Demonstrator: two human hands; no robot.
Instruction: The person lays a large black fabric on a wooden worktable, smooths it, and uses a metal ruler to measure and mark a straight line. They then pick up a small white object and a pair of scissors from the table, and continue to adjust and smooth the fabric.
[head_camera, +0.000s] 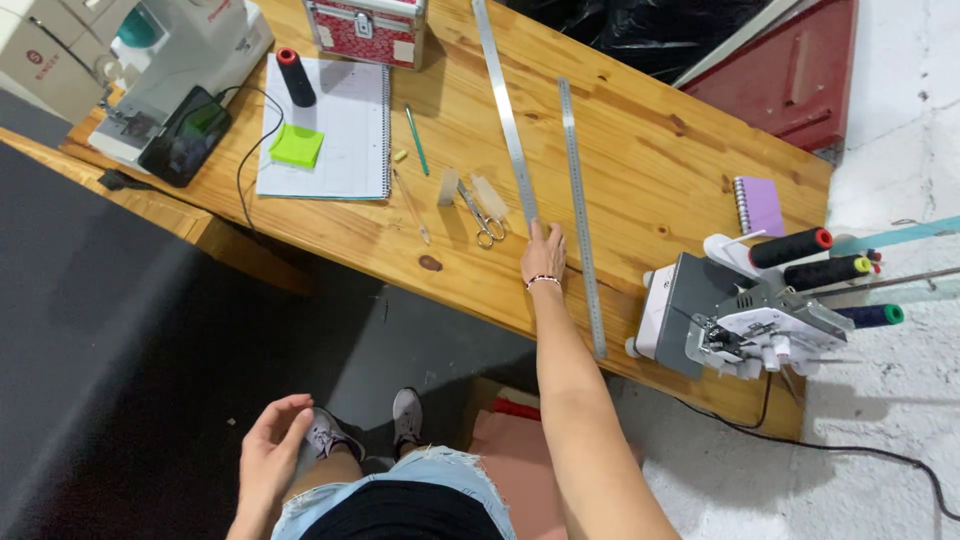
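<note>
My right hand (544, 253) reaches out over the wooden table (650, 170), fingers flat and touching the near end of a long metal ruler (503, 105). A second, thinner metal ruler (580, 215) lies just to the right of that hand. A beaded bracelet sits on my right wrist. My left hand (270, 445) hangs below the table edge near my thigh, fingers loosely curled, holding nothing. Small scissors (482, 215) lie just left of my right hand.
An overlock machine (745, 315) with thread cones stands at the table's right end. A sewing machine (170, 60), phone (187, 135), spiral notebook (325, 125) with a green sticky pad and black spool, pens, a red case (365, 28) and a purple notepad (760, 205) also sit there.
</note>
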